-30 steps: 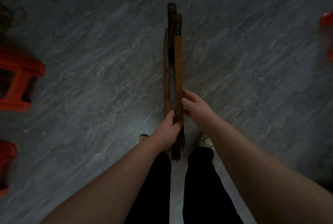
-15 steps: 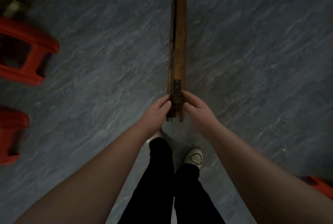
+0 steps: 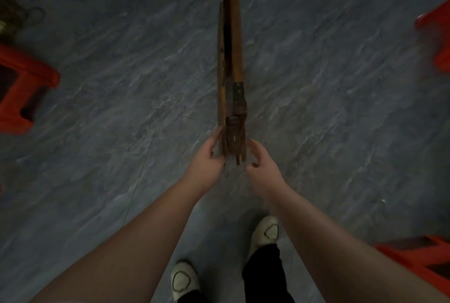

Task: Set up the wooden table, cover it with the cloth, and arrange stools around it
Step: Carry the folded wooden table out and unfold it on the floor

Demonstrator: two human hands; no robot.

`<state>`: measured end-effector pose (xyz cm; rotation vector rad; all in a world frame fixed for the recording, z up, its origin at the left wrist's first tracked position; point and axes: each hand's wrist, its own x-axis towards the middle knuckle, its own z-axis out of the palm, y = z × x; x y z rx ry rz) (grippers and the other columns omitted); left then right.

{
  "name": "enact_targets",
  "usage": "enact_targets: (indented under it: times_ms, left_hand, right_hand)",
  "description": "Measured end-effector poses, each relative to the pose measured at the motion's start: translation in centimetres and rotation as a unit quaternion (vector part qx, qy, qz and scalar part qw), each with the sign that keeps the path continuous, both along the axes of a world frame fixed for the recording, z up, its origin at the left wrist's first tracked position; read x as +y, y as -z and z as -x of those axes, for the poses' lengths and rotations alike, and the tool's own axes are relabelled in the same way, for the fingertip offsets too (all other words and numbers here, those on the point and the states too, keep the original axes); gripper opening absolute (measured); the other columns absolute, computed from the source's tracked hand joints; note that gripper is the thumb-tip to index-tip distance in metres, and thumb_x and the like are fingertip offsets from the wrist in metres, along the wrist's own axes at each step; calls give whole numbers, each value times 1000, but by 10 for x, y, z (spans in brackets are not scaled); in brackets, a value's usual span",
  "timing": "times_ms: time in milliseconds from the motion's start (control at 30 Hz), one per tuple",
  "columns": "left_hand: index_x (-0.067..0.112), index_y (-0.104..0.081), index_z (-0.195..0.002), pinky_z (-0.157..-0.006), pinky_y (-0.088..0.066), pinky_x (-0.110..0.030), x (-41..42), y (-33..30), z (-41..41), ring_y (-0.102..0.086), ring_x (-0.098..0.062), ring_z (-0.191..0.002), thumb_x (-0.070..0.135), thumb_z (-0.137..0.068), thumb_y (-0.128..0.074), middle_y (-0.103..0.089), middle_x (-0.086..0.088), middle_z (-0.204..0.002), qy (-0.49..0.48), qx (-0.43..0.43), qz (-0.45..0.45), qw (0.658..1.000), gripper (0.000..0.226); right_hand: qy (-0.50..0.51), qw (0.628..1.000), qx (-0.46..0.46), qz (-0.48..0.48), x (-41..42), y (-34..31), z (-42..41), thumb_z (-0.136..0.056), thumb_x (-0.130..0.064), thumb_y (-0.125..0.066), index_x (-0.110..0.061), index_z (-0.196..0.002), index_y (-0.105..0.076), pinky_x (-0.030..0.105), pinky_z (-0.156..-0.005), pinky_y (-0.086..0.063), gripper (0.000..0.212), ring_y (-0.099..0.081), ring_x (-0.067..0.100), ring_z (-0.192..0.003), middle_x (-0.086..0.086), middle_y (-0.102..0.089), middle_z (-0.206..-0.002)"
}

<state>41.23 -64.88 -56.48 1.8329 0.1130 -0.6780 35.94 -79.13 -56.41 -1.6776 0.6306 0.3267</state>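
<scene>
A folded wooden table stands on edge on a grey marbled floor, seen from above as a narrow brown bundle of boards and legs running from the top edge of the view down to the person's hands. Dark metal brackets sit near its lower end.

The left hand is against the left side of the table's near end, fingers laid flat along the wood. The right hand is at the right side of the same end, fingers loosely curled; whether it is touching the wood cannot be told.

Below the hands are two light-coloured shoes and dark trouser legs.

Red plastic stools lie well apart from the table: one at the left edge, one at the upper right, one at the lower right. Blurred clutter fills the upper left corner.
</scene>
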Motion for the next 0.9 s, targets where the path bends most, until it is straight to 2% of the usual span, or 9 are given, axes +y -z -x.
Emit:
enact_targets:
  times_ms: [133, 200, 233, 300, 400, 467, 600, 733, 900]
  left_hand:
    - [27, -31, -153, -102, -32, -16, 11, 48, -1, -40, -1, -131, 3, -94, -54, -42, 14, -138, 40, -31, -25, 998, 67]
    - [34, -28, -149, -94, -36, -9, 12, 71, 0, -42, 19, -116, 5, -95, -56, -42, 26, -130, 35, -45, -1, 998, 67]
    - [39, -28, -143, -85, -37, -1, 12, 86, 1, -43, 30, -104, 5, -96, -57, -41, 32, -123, 33, -58, 10, 998, 65]
    - [45, -26, -135, -80, -34, 4, 9, 116, -1, -42, 33, -96, 10, -96, -59, -38, 39, -118, 24, -86, 22, 996, 62]
    - [49, -27, -136, -101, -35, -10, 6, 159, -1, -41, 34, -104, 37, -90, -65, -38, 43, -121, 3, -117, 56, 991, 61]
    - [47, -31, -142, -113, -35, -24, 6, 184, -2, -39, 28, -118, 53, -81, -60, -42, 37, -132, -1, -144, 82, 986, 68]
    - [27, -26, -156, -120, -30, -40, 13, 215, -4, -33, 4, -141, 53, -89, -51, -37, 16, -155, 47, -246, 93, 964, 76]
    - [26, -19, -158, -117, -34, -45, 15, 235, -11, -34, -3, -143, 46, -90, -61, -38, 10, -156, 91, -319, 29, 943, 83]
    - [29, -21, -157, -112, -41, -43, 1, 237, -15, -43, -6, -138, 23, -81, -66, -46, 5, -149, 53, -327, -6, 944, 89]
  right_hand:
    - [27, 997, -43, 58, 12, 47, 0, -95, -7, -58, -39, -136, -39, 11, -90, -34, 56, -45, -5, -111, -40, -40, -103]
    - [45, 994, -63, 80, 17, 76, -2, -92, -5, -59, -27, -149, -39, 16, -97, -33, 64, -45, 0, -119, -30, -44, -113]
    - [51, 992, -75, 93, 19, 92, -2, -91, -6, -60, -27, -151, -38, 16, -98, -34, 67, -46, -1, -119, -26, -45, -119]
    - [57, 984, -122, 112, 20, 124, -2, -89, -7, -62, -34, -148, -40, 9, -97, -37, 68, -50, -11, -113, -23, -49, -125]
    - [54, 973, -191, 115, 17, 166, 0, -89, -7, -63, -39, -143, -38, 0, -95, -34, 68, -46, -22, -115, -27, -51, -127]
    - [56, 966, -229, 107, 13, 192, 3, -90, -6, -63, -31, -145, -41, 7, -100, -39, 64, -48, -17, -121, -24, -53, -133]
    - [39, 947, -296, 116, 4, 227, -3, -89, 4, -59, -23, -151, -37, 12, -103, -41, 72, -49, -6, -128, -13, -54, -139]
    - [19, 927, -330, 180, -3, 241, -13, -87, -1, -57, -24, -149, -40, 29, -112, -40, 68, -49, 3, -131, -6, -53, -139]
    - [1, 943, -282, 176, -7, 232, -24, -79, -8, -55, -31, -154, -33, 40, -116, -38, 81, -46, 6, -136, -5, -51, -146]
